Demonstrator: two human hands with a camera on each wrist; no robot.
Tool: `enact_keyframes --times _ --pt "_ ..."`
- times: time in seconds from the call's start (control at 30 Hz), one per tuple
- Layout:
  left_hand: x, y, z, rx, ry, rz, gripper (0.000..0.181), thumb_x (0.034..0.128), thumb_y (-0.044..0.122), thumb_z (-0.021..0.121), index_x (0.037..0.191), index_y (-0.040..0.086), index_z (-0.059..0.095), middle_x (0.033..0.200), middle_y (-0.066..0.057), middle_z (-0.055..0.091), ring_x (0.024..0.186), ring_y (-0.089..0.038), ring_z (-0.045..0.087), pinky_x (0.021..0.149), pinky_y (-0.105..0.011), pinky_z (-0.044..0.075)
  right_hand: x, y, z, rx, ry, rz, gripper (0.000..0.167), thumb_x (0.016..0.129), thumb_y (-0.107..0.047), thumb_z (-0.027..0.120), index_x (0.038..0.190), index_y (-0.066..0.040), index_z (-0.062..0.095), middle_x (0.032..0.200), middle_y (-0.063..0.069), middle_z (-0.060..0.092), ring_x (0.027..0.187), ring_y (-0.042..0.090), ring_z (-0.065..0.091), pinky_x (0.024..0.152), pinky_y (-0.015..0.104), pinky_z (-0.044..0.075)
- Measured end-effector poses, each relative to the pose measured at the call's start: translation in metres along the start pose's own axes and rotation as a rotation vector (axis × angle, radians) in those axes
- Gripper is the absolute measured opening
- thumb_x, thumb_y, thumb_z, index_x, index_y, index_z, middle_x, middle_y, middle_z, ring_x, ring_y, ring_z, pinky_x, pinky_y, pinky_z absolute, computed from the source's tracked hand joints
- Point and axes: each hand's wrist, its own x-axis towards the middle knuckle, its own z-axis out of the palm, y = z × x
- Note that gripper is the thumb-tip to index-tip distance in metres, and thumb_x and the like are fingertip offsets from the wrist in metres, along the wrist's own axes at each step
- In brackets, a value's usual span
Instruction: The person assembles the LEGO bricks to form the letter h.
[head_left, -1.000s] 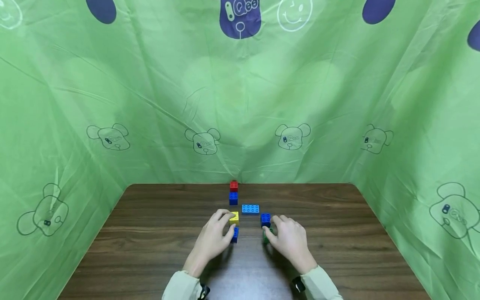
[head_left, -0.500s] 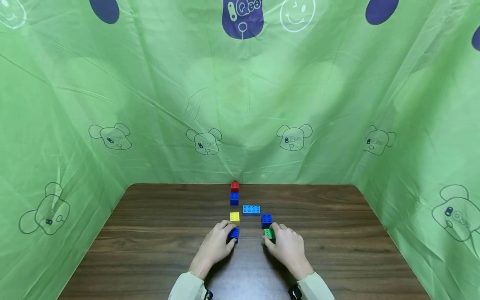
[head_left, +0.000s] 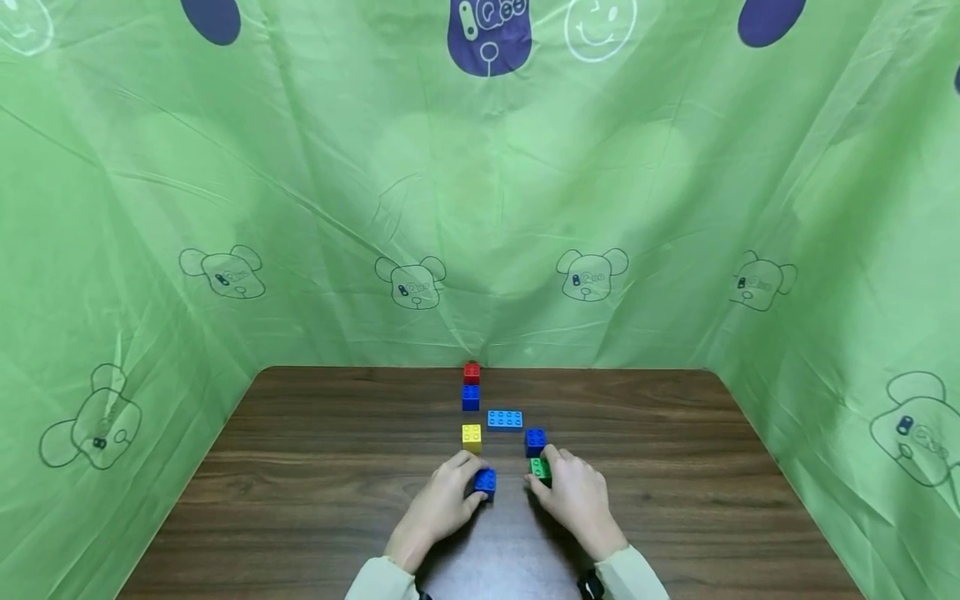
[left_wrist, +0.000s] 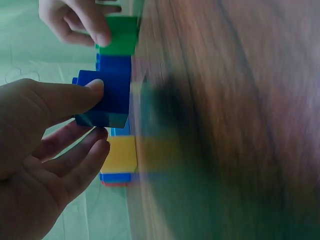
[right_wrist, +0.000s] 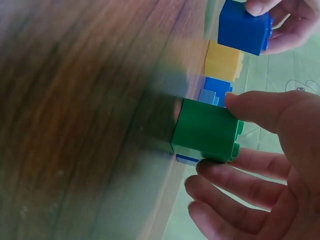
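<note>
Fingers of the left hand (head_left: 442,500) pinch a blue brick (head_left: 487,482) and those of the right hand (head_left: 577,495) a nearby green brick (head_left: 540,470) at the tabletop (head_left: 337,467), gripping sides, seemingly to leave studs (right_wrist: 235,151) free.

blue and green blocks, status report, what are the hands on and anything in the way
Left hand pinching blue block. Right hand holding green block. Close by: yellow block just beyond left hand, another blue block just beyond green one.
</note>
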Motion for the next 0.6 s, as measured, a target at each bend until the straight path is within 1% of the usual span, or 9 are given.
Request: enact_keyframes --times 0.13,0.27,0.4,0.6 --pt "-0.004 0.008 0.004 -0.011 -0.016 0.021 0.035 0.0863 0.011 0.081 0.119 0.005 0.069 0.11 -0.002 0.066 0.101 -0.015 0.067 0.09 -0.033 0.057 0.001 0.001 0.0 0.016 -0.013 -0.003 0.04 0.081 -0.042 0.083 0.105 -0.013 0.069 0.077 -0.001 0.062 0.058 0.015 0.057 0.046 0.036 0.043" --pt "-0.006 0.011 0.008 -0.022 -0.038 -0.005 0.034 0.0876 0.012 0.08 0.12 0.007 0.068 0.111 -0.001 0.065 0.103 -0.014 0.066 0.091 -0.032 0.057 0.001 0.003 0.0 0.043 -0.022 -0.02 0.038 0.081 -0.038 0.084 0.104 -0.012 0.068 0.08 0.001 0.065 0.06 0.015 0.059 0.048 0.035 0.046" --pt "-0.007 0.01 0.01 -0.029 -0.032 -0.024 0.035 0.0876 0.012 0.079 0.121 0.006 0.068 0.112 -0.001 0.066 0.103 -0.015 0.065 0.092 -0.033 0.057 0.001 0.004 -0.002 0.091 -0.027 -0.032 0.035 0.081 -0.032 0.085 0.104 -0.011 0.068 0.085 0.003 0.067 0.063 0.014 0.06 0.05 0.034 0.047" --pt "-0.009 0.005 0.013 -0.025 -0.005 -0.022 0.036 0.0852 0.01 0.081 0.118 0.004 0.068 0.11 -0.003 0.066 0.101 -0.016 0.066 0.091 -0.033 0.057 -0.001 0.004 -0.004 0.135 -0.051 -0.026 0.036 0.081 -0.023 0.084 0.111 -0.009 0.071 0.094 0.006 0.07 0.067 0.013 0.061 0.053 0.031 0.049"
